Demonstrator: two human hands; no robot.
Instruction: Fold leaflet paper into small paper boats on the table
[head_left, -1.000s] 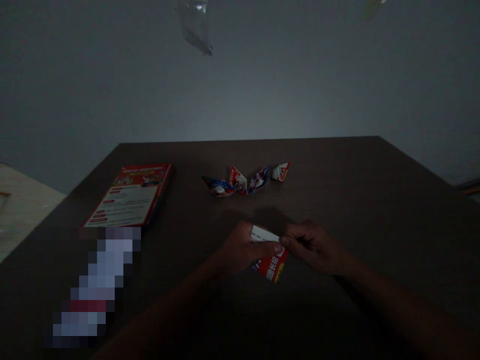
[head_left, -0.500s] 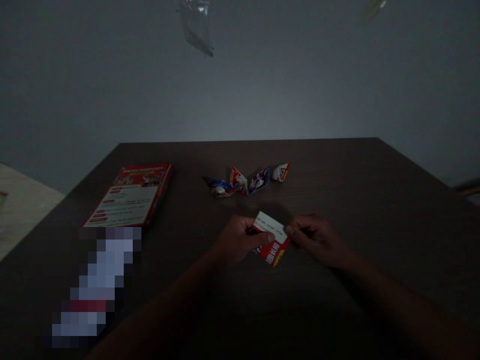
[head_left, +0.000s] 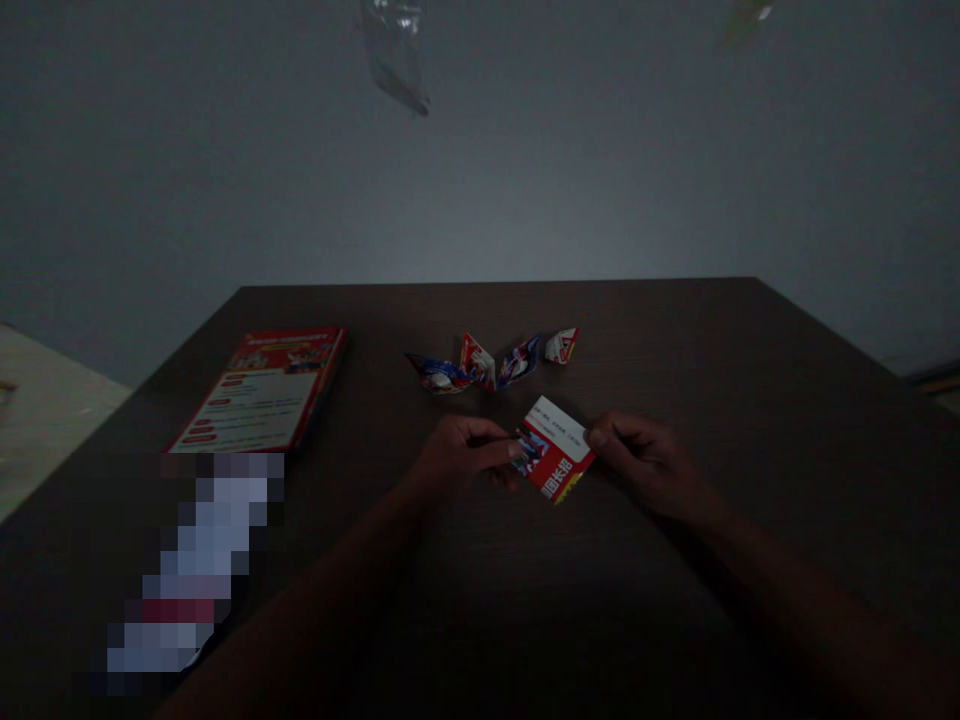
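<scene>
Between my hands is a folded piece of printed paper, roughly square, red and white with some blue and yellow. My left hand pinches its left corner with thumb and fingers. My right hand grips the right corner, thumb on top. The paper is held tilted above the dark table. Just beyond it stand several small folded paper shapes: a blue one at the left, a red and white one, a blue one and a white and red one at the right.
A stack of red and white printed leaflets lies on the left of the dark wooden table. Nearer me is a pixelated, blurred-out item. A clear plastic bag hangs on the grey wall behind.
The folded paper has moved slightly up and to the right. My left hand has slid out to its left corner, so more of the printed face shows. The folded shapes have not moved.
</scene>
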